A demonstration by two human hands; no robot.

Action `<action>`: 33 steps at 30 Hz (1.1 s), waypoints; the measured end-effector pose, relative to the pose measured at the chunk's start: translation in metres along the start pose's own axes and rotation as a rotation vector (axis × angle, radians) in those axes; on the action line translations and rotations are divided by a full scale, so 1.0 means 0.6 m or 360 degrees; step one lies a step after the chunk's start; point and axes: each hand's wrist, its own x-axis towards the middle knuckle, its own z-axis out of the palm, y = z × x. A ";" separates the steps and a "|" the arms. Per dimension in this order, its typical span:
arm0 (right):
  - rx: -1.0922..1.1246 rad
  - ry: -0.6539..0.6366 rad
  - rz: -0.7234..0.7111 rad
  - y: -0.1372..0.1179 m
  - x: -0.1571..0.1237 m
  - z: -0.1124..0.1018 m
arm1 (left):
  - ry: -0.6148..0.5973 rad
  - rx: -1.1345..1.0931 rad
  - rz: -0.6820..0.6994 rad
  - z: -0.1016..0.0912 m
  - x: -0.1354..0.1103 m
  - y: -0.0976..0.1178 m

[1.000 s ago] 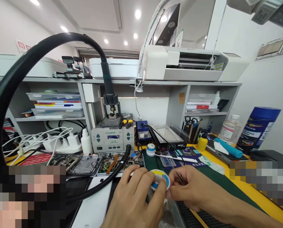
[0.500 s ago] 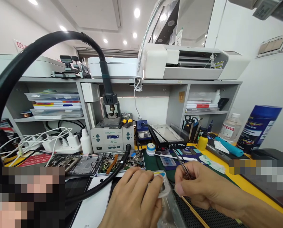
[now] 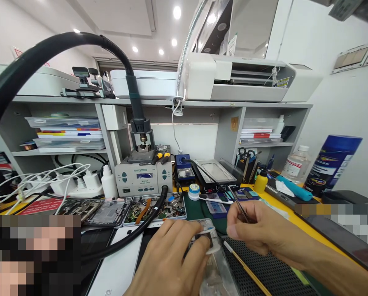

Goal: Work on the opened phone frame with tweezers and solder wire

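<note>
My left hand [image 3: 171, 257] lies over a clear plastic container [image 3: 216, 246] with a pale rim, its fingers curled around it. A small dark piece shows between the fingers; its kind I cannot make out. Beneath sits a larger clear plastic box [image 3: 219, 273]. In my right hand [image 3: 256, 224], thumb and fingers pinch a pair of metal tweezers [image 3: 237, 199], tips pointing up and away to the left. Below that hand a thin wooden stick with a white tip [image 3: 247, 268] rests on a black perforated mat [image 3: 264, 263].
A hot-air station [image 3: 143, 181] stands behind, its thick black hose [image 3: 131, 236] arching along the left. An opened phone [image 3: 94, 211] and a tray of circuit boards [image 3: 154, 209] lie left of centre. A white phone [image 3: 117, 263] is beside my left hand; bottles [image 3: 295, 164] stand right.
My left fingers have shifted on the clear container, so a dark piece shows between them. My right hand has risen slightly with the tweezers, and more of the white-tipped stick shows.
</note>
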 end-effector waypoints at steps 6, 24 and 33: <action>-0.0322 -0.0054 -0.0159 0.009 -0.012 -0.005 | 0.0028 0.0010 0.0043 -0.004 0.005 0.002; -0.0658 -0.0023 -0.0100 0.013 -0.023 0.036 | -0.0204 -0.0094 0.0024 -0.008 0.002 0.005; -0.0555 0.0061 -0.0125 0.023 -0.005 0.031 | -0.0598 -0.0351 -0.0336 -0.029 -0.003 -0.008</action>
